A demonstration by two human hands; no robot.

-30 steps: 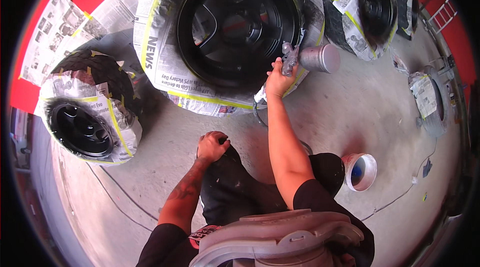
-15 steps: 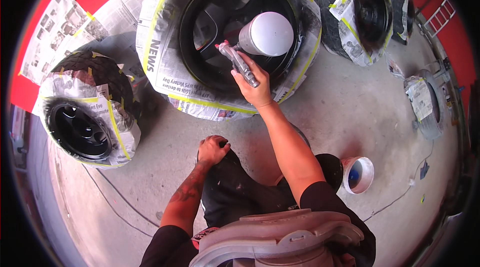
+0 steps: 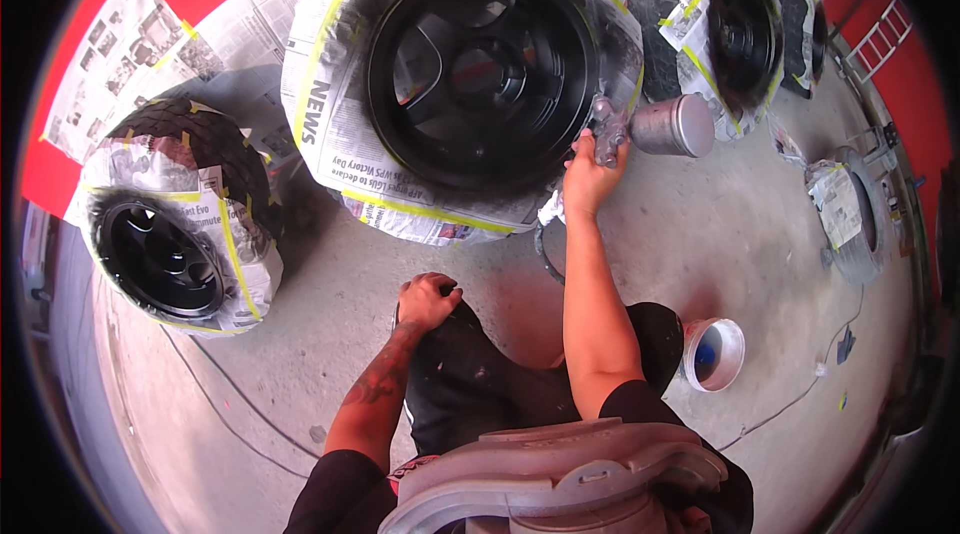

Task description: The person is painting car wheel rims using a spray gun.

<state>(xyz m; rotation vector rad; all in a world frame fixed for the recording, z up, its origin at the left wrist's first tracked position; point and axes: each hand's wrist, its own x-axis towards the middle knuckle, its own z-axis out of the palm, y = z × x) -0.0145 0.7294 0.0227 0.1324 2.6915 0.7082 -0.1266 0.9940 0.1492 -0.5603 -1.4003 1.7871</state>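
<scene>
One silver metal spray gun [image 3: 607, 130] with a round cup [image 3: 672, 126] is gripped in the fingers of the right hand [image 3: 592, 184], lower right of the black spoked wheel [image 3: 518, 76] masked with printed newspaper [image 3: 335, 119]. The left hand [image 3: 426, 301] curls on the black-clothed knee [image 3: 462, 330], contents unclear. For even coating, sweep steadily, square to the wheel.

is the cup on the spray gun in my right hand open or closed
Closed: the cup has a flat, round cover across its outer end, with no opening showing.
</scene>
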